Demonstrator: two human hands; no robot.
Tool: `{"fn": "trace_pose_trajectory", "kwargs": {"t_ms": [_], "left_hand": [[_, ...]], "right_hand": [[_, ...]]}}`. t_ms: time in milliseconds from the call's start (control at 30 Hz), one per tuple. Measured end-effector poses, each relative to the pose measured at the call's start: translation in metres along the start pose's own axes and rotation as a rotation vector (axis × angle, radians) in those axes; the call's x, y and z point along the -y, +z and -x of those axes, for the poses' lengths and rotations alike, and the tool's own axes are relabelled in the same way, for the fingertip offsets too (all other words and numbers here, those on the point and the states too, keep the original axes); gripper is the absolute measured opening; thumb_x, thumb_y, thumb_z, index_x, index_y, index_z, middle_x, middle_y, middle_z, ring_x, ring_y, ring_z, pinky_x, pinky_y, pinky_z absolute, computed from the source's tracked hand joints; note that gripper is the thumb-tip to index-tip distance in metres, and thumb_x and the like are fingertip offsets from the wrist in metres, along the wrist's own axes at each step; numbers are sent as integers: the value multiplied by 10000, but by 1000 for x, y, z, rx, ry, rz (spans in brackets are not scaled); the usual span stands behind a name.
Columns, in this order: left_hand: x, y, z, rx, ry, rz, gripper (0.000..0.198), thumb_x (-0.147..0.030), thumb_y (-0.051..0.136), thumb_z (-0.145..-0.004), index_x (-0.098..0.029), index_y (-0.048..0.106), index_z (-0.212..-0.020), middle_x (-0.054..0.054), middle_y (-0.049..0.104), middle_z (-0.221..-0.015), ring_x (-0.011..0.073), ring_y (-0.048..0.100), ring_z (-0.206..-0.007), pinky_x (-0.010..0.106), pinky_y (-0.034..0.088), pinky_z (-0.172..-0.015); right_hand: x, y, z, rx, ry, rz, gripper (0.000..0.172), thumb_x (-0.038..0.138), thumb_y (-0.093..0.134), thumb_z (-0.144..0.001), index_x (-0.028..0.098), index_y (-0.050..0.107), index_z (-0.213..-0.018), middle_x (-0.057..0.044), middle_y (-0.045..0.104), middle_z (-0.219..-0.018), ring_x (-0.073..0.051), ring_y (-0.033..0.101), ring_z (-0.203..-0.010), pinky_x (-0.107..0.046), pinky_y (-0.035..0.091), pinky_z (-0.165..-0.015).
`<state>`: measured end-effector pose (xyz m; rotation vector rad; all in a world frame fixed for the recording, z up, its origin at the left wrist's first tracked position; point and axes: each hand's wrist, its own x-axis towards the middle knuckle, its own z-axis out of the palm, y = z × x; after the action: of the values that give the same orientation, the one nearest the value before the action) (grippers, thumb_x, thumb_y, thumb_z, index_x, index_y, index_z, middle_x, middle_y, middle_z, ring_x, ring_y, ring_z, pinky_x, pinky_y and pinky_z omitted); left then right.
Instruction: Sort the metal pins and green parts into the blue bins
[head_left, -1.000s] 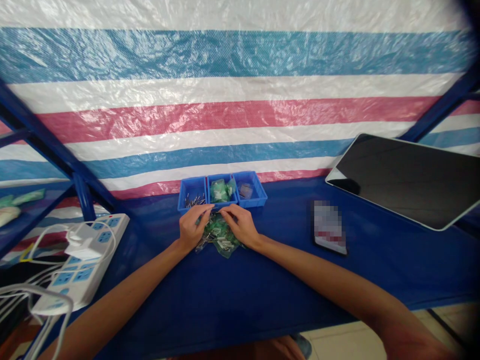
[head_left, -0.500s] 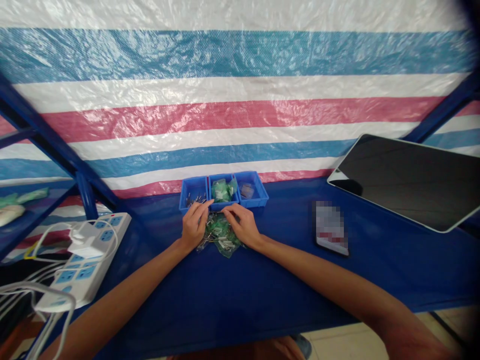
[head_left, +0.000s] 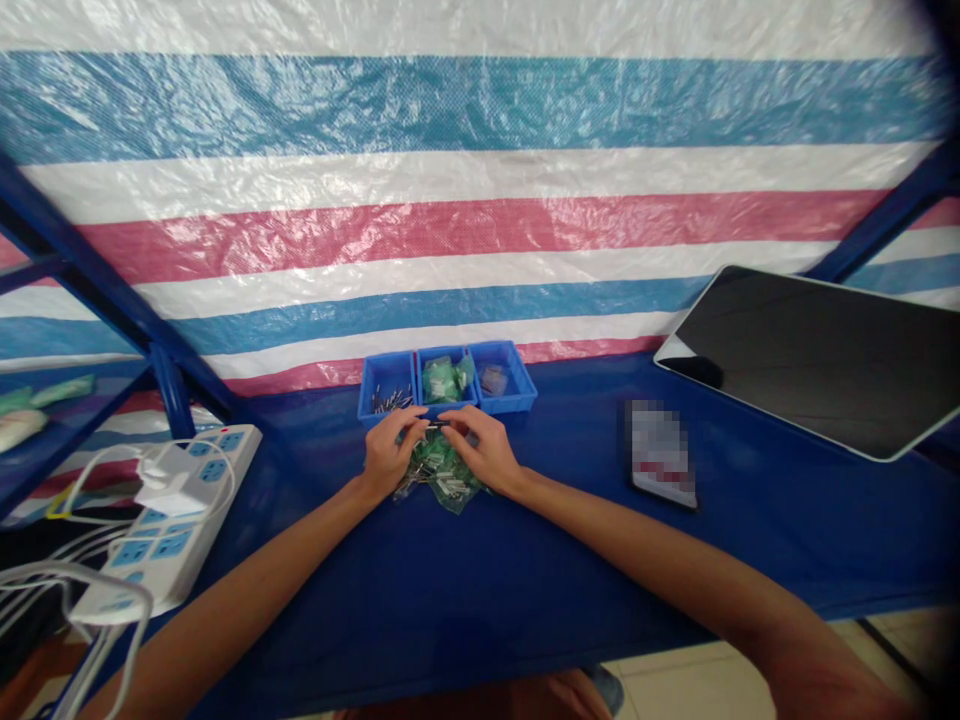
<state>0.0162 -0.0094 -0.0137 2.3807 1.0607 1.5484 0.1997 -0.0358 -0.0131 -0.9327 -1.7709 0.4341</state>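
Both hands meet at the middle of the table, just in front of the blue bins. Between my left hand [head_left: 388,452] and my right hand [head_left: 486,446] lies a small thin dark rod [head_left: 437,425], pinched by the fingertips at either end. It is too small to tell its exact kind. Under the hands spreads a green-tinted clear plastic bag [head_left: 454,488] with several small silvery metal pieces on it. The left blue bin [head_left: 367,400] holds several thin dark pieces, the middle bin [head_left: 448,411] a green plastic packet [head_left: 441,380], and the right bin [head_left: 517,400] small clear packets [head_left: 493,380].
A white power strip [head_left: 217,500] with plugs and cables lies at the left. On the right are a phone-like device [head_left: 664,455], its screen blurred out, and a large dark-screened panel [head_left: 817,360]. Striped plastic sheeting [head_left: 480,230] hangs behind the blue table [head_left: 450,600].
The fingers of my left hand have curled in toward my right fingertips. The dark rod now shows more plainly between the two hands.
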Motion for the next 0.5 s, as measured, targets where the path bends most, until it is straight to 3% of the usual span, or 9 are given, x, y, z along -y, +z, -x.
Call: {"fn": "trace_pose_trajectory", "kwargs": {"t_ms": [333, 500], "left_hand": [[2, 0, 1, 30, 20, 27, 185, -267, 582, -858, -175, 642, -1006, 6, 677, -714, 127, 650, -695, 256, 511, -761], [-3, -1, -1, 32, 6, 26, 214, -297, 589, -852, -171, 624, -1021, 22, 659, -790, 120, 607, -681, 253, 496, -719]], "right_hand": [[-2, 3, 0, 46, -5, -5, 199, 343, 514, -900, 201, 654, -893, -25, 582, -732, -152, 547, -673, -269, 443, -656], [-2, 1, 0, -14, 40, -14, 210, 334, 492, -907, 186, 640, -880, -31, 617, -766, -149, 556, -680, -264, 440, -671]]}}
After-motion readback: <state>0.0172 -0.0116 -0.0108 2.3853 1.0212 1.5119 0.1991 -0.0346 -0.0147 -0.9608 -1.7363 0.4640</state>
